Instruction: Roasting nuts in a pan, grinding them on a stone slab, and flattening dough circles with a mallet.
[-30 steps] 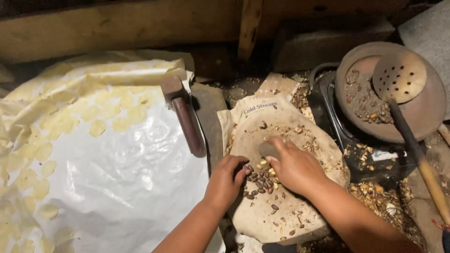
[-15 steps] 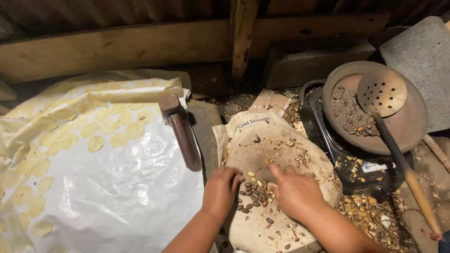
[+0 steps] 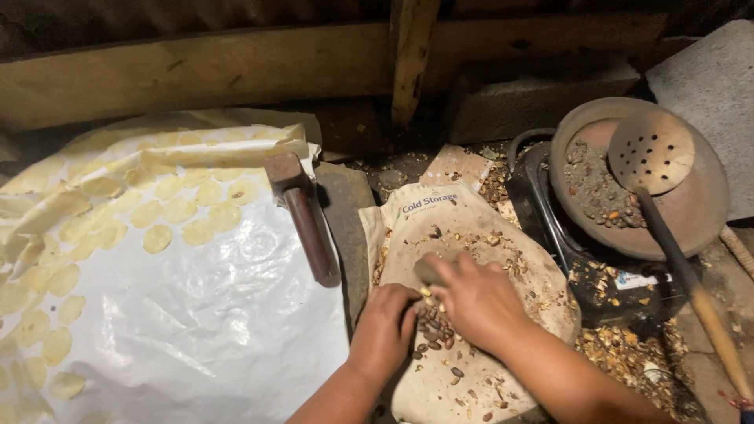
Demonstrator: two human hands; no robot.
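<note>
Both hands down on a dusty beige cloth sack (image 3: 471, 235) spread on the ground. Left hand (image 3: 385, 326) curled loosely over a little heap of dark roasted seeds (image 3: 434, 330), fingertips buried in the pile – can't tell if actually pinching any. Right hand (image 3: 475, 298) just beside it, fingers bent and closed around a small dark stone (image 3: 428, 271), pressing down near the seeds. Bits of shell and husk (image 3: 503, 243) scattered all over the sack.

Off to the left, a big white plastic sheet (image 3: 196, 314) covered with rows of flat pale yellow discs (image 3: 181, 212). Wooden mallet (image 3: 302, 216) lying between sheet and sack. To the right, a round clay pan (image 3: 699, 212) holding gritty bits, perforated ladle (image 3: 652, 153) resting in it – long wooden handle running toward the lower right corner.
</note>
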